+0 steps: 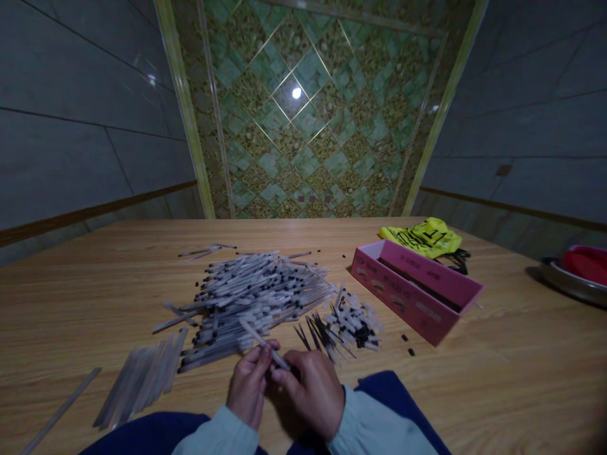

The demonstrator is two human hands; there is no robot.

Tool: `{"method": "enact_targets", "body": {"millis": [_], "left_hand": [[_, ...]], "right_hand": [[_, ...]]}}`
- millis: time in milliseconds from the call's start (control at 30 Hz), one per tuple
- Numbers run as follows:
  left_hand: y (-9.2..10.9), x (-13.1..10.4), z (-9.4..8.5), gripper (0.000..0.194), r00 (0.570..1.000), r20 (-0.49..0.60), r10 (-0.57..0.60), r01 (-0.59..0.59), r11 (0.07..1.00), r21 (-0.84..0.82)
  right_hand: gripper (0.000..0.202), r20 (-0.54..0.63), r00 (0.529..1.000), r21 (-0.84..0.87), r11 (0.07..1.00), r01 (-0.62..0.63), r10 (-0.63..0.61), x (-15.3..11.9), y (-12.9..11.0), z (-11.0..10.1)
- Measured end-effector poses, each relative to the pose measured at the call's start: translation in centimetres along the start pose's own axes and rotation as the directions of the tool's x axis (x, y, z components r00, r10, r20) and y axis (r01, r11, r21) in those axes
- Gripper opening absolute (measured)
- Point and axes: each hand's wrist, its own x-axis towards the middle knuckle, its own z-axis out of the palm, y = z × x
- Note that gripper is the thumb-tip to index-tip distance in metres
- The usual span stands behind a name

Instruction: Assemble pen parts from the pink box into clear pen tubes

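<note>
A slim, pale translucent pen (254, 333) slants up and left between my two hands, above the table's near edge. My left hand (250, 382) pinches it near its middle with thumb and fingertips. At its lower end, my right hand (317, 387) is closed round it; the fingers there hide the tip. Just beyond my hands lies a big heap of similar pens (256, 291) with dark ends. To the right of the heap are thin black refills (317, 330) and a small pile of short white and black parts (355, 319).
A row of clear tubes (142, 376) and one lone tube (61, 411) lie at the left. On the right stands an open pink box (412, 287), with a yellow bag (424, 237) behind it. Two black caps (410, 352) lie before the box. A metal basin (576, 278) is at far right.
</note>
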Motion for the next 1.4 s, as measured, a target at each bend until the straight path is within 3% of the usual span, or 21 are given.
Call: {"method": "enact_targets", "body": {"millis": [267, 400, 533, 733, 833, 900, 967, 1033, 1100, 1167, 1233, 1333, 1400], "left_hand": [[-0.1, 0.1, 0.1, 0.041, 1.000, -0.015, 0.011, -0.010, 0.995, 0.095], [0.1, -0.1, 0.4, 0.045, 0.999, -0.018, 0.048, -0.046, 0.993, 0.109], [0.2, -0.2, 0.5, 0.044, 0.997, -0.047, 0.067, -0.063, 0.995, 0.079], [-0.3, 0.5, -0.3, 0.038, 0.994, -0.101, 0.048, -0.045, 0.999, 0.024], [-0.6, 0.9, -1.0, 0.037, 0.990, -0.100, 0.104, -0.084, 0.979, 0.184], [-0.8, 1.0, -1.2, 0.034, 0.978, -0.019, 0.206, -0.176, 0.878, 0.445], [-0.9, 0.7, -1.1, 0.026, 0.944, 0.161, 0.286, -0.317, 0.666, 0.675], [-0.9, 0.3, -0.7, 0.018, 0.888, 0.350, 0.299, -0.457, 0.476, 0.752], [-0.9, -0.2, -0.3, 0.017, 0.842, 0.470, 0.266, -0.540, 0.399, 0.741], [-0.9, -0.4, 0.0, 0.021, 0.825, 0.513, 0.239, -0.564, 0.408, 0.718], [-0.9, -0.3, 0.0, 0.023, 0.842, 0.480, 0.247, -0.537, 0.474, 0.698], [-0.8, 0.2, -0.4, 0.025, 0.912, 0.295, 0.283, -0.409, 0.662, 0.629], [-0.7, 0.7, -0.6, 0.033, 0.953, 0.177, 0.246, -0.303, 0.802, 0.515]], "right_hand": [[0.031, -0.021, 0.999, -0.096, 0.995, -0.036, 0.034, 0.1, 0.8, 0.2], [0.025, -0.135, 0.984, -0.203, 0.969, -0.143, 0.117, 0.9, 2.9, -1.8], [0.037, -0.246, 0.933, -0.218, 0.923, -0.317, 0.263, 1.9, 5.6, -4.3], [0.036, -0.118, 0.967, -0.182, 0.953, -0.244, 0.225, 1.7, 5.6, -3.7], [0.036, -0.080, 0.977, -0.189, 0.959, -0.211, 0.199, 1.4, 4.7, -3.1], [0.036, -0.080, 0.976, -0.196, 0.957, -0.212, 0.200, 1.4, 4.3, -3.1], [0.037, -0.066, 0.976, -0.181, 0.960, -0.216, 0.207, 1.4, 4.2, -3.3], [0.037, -0.043, 0.977, -0.148, 0.966, -0.213, 0.208, 1.4, 4.2, -3.4], [0.038, -0.027, 0.980, -0.125, 0.972, -0.201, 0.199, 1.4, 4.2, -3.2], [0.039, -0.026, 0.983, -0.114, 0.977, -0.181, 0.179, 1.3, 4.1, -2.8], [0.041, -0.025, 0.987, -0.099, 0.983, -0.158, 0.156, 1.3, 3.9, -2.1], [0.043, -0.014, 0.994, -0.055, 0.992, -0.112, 0.112, 0.9, 3.2, -0.6], [0.042, 0.000, 0.998, -0.021, 0.997, -0.068, 0.068, 0.5, 2.4, 0.6]]}}
